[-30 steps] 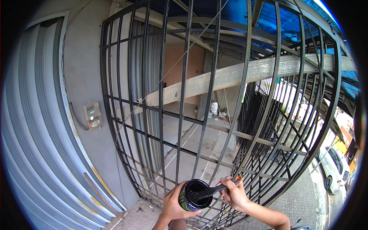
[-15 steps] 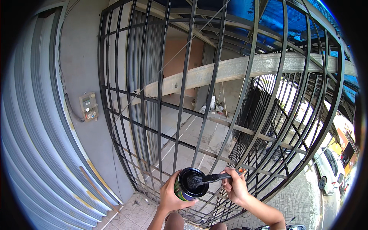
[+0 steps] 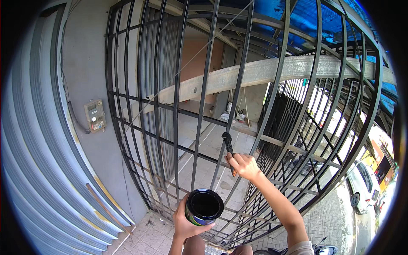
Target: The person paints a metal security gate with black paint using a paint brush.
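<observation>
My left hand (image 3: pixel 185 223) is wrapped round an open paint can (image 3: pixel 205 207) at the lower middle, its inside dark with black paint. In my right hand (image 3: pixel 244 165), farther out and to the right of the can, is a paintbrush (image 3: pixel 229 144) held by its handle. Its black, paint-coated bristles point up and away from me. They lie at or very near a bar of the metal grille (image 3: pixel 199 131), just below a crossbar; whether they touch it I cannot tell. Much of the grille is black, while some bars to the right look greyer.
A grey corrugated shutter (image 3: pixel 38 140) and a wall with an electricity meter (image 3: pixel 95 115) stand to the left. Behind the grille runs a thick pale beam (image 3: pixel 255 72). Below right are grey paving (image 3: pixel 325 219), a motorcycle (image 3: pixel 325 250) and a white car (image 3: pixel 363 187).
My right hand has lifted the brush out of the can and moved it up and forward to the grille. The can in my left hand has shifted slightly left.
</observation>
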{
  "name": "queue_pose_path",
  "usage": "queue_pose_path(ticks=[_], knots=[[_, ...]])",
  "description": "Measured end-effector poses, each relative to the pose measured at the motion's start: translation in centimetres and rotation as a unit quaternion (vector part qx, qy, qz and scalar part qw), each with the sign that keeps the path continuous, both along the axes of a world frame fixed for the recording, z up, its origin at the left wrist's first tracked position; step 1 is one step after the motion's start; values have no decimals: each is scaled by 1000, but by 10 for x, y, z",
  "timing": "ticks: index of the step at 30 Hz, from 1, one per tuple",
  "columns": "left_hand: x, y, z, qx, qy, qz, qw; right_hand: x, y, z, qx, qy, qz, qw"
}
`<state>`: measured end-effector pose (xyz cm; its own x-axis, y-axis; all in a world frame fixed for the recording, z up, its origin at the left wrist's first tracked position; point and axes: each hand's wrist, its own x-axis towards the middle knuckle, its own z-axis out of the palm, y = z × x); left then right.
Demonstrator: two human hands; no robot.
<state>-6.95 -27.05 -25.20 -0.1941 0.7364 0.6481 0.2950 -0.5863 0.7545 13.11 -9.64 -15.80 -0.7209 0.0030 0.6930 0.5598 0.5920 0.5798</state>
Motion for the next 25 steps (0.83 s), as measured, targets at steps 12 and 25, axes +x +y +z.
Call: queue_pose_path(ticks=[12, 25], knots=[[-3, -7, 5, -11, 6, -5, 1000, -2, 3, 24, -90, -43, 0, 995], [2, -9, 1, -24, 2, -21, 999, 7, 15, -34, -201, -181, 45, 962]])
